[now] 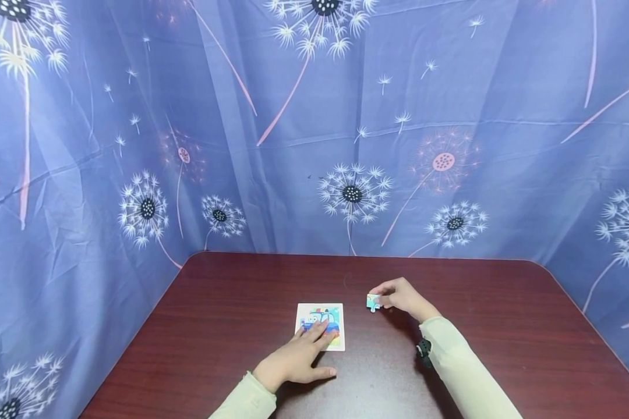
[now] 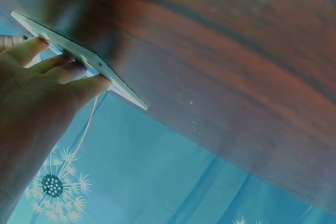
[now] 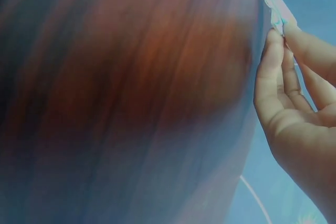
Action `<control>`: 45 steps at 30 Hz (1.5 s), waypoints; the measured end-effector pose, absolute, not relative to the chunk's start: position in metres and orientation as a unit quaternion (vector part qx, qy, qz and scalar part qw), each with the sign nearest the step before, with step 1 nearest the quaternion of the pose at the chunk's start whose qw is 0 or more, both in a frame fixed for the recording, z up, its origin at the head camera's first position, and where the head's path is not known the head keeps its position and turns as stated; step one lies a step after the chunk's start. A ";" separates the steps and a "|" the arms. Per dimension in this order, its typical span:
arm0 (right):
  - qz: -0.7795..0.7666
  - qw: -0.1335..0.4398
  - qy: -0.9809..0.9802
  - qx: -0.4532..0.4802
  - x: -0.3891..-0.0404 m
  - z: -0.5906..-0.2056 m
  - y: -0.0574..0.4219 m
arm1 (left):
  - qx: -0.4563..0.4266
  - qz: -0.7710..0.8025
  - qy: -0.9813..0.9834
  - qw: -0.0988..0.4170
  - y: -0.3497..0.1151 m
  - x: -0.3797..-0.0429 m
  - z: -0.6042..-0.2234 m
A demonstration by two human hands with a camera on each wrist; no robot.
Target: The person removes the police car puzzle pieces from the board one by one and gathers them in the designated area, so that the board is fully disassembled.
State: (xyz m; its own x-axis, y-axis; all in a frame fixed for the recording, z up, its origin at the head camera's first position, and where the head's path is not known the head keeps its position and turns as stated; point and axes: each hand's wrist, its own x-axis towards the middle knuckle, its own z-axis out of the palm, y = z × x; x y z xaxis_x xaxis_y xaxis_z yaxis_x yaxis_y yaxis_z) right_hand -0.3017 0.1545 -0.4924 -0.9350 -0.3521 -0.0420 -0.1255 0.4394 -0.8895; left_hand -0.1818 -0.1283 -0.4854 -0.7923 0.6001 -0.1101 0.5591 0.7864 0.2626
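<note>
Behind the reddish-brown table (image 1: 215,337), dandelion-print cloth (image 1: 293,157).

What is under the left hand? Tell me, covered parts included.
The fingers of the left hand rest on a white-edged picture board, whose blue cartoon car partly shows; the palm is above the table. Whatever the picture shows directly beneath the fingers is covered.

Support surface: dark red-brown table (image 1: 225,326), wood grain running roughly 9 to 3 o'clock, its rounded far corners at 10 and 2 o'clock of the visible top. A square, white-bordered picture board (image 1: 333,316) bearing a blue cartoon car lies flat on it, face up, a little off centre toward 9 o'clock. Pale sheen of light on the table toward 6 o'clock.
</note>
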 end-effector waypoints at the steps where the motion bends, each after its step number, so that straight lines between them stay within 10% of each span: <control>1: -0.507 0.115 0.843 -0.141 -0.302 -0.493 0.156 | 0.308 0.108 0.940 0.094 -0.128 -0.182 -0.485; 45: -0.446 0.046 0.874 -0.185 -0.306 -0.493 0.149 | 0.311 0.125 0.940 0.063 -0.124 -0.179 -0.485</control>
